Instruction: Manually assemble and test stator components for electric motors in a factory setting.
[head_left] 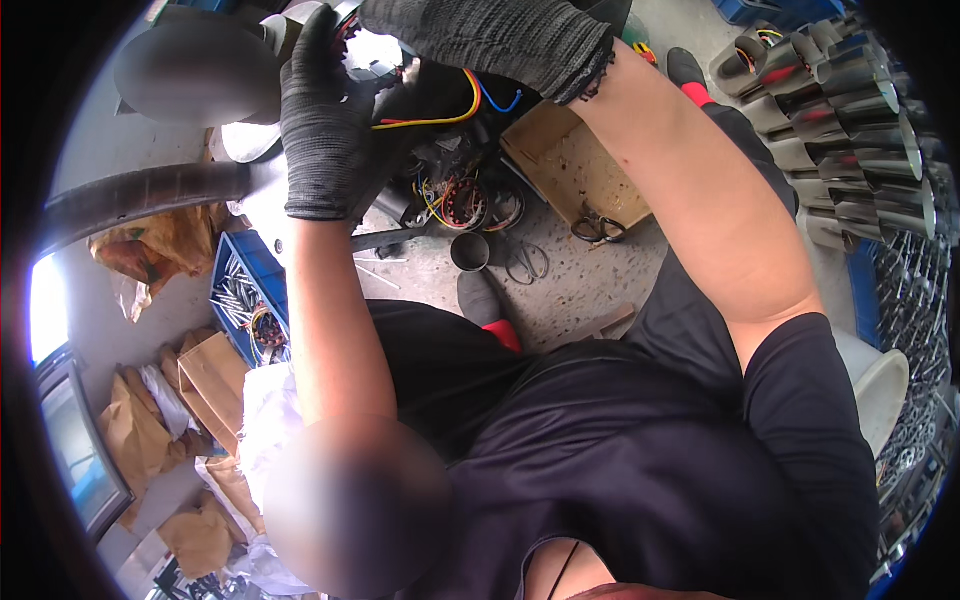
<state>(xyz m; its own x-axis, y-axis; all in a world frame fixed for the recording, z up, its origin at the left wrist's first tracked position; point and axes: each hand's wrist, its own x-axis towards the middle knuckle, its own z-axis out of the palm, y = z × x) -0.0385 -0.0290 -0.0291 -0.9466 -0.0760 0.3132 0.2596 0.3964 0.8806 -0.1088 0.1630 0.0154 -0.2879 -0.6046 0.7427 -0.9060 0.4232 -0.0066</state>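
Both my hands wear dark grey knitted gloves and are raised at the top of the head view. Between them is a motor stator (374, 60), a shiny metal part with dark red winding at its edge. My left hand (325, 125) is upright along its left side, thumb and fingers against it. From the right, my right hand (480, 42) reaches over its top; its fingertips are partly hidden. Yellow, red and blue lead wires (450, 115) hang just below the stator. Where they join it is hidden.
More wound stators (465, 203) lie on the floor, near scissors (527, 264) and a cardboard box (575, 160) with another pair on its edge. A blue bin (232, 312) of metal pins stands left. Stacked metal cylinders (840, 120) fill the right. A dark curved bar (145, 195) juts in from the left.
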